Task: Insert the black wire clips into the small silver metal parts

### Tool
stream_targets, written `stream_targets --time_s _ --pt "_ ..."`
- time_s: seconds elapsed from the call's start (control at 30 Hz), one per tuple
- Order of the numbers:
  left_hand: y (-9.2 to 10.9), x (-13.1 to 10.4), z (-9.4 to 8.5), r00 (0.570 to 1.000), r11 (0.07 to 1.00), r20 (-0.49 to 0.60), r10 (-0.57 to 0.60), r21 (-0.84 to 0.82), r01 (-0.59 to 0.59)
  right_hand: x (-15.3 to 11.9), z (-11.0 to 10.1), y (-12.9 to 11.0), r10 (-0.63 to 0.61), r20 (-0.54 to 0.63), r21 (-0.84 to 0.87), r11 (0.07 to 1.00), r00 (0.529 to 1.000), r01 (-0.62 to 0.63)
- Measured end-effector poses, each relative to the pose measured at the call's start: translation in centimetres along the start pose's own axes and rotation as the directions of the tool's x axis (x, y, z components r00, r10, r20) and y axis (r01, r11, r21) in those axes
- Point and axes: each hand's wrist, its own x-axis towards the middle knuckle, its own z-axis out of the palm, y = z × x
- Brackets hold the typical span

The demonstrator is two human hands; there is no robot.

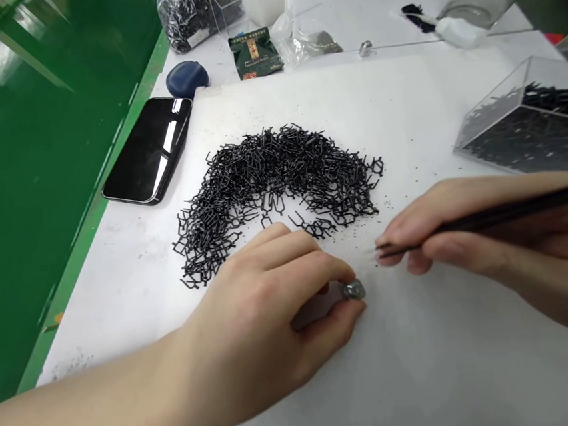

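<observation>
My left hand (268, 308) pinches a small shiny metal piece (354, 290), shaped somewhat like a nut, between thumb and index finger just above the white table surface (430, 373). Closed around dark tweezers (524, 206), my right hand (487, 233) is a little to the right of that piece. The tweezer tips are blurred, and whether they grip anything I cannot tell. Beyond my left hand, a curved heap of tiny black forked parts (284, 166) spreads over the table, with a few loose ones along its inner edge.
A clear box of black parts (531, 122) stands at the right. A phone (150, 149) and a dark blue case (187, 80) lie at the left edge. Toward the back are a green packet (254, 53), a bag of black parts (189, 14) and another metal piece (365, 48).
</observation>
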Motion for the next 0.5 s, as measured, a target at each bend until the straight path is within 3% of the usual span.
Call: stream_targets --time_s 0.07,0.27,0.5 --pt "0.0 0.0 0.0 1.0 1.0 -0.001 0.002 -0.011 -0.002 0.3 -0.3 -0.1 0.0 -0.082 -0.066 0.998 0.997 -0.006" --pt "0.0 -0.2 0.0 0.999 0.999 0.002 -0.033 0.018 0.033 0.6 0.0 0.5 -0.017 -0.163 -0.13 0.992 0.986 -0.004" --pt "-0.2 -0.2 0.2 1.0 1.0 -0.013 -0.01 -0.007 0.01 0.8 0.7 0.3 -0.003 -0.145 -0.075 0.997 0.989 -0.008"
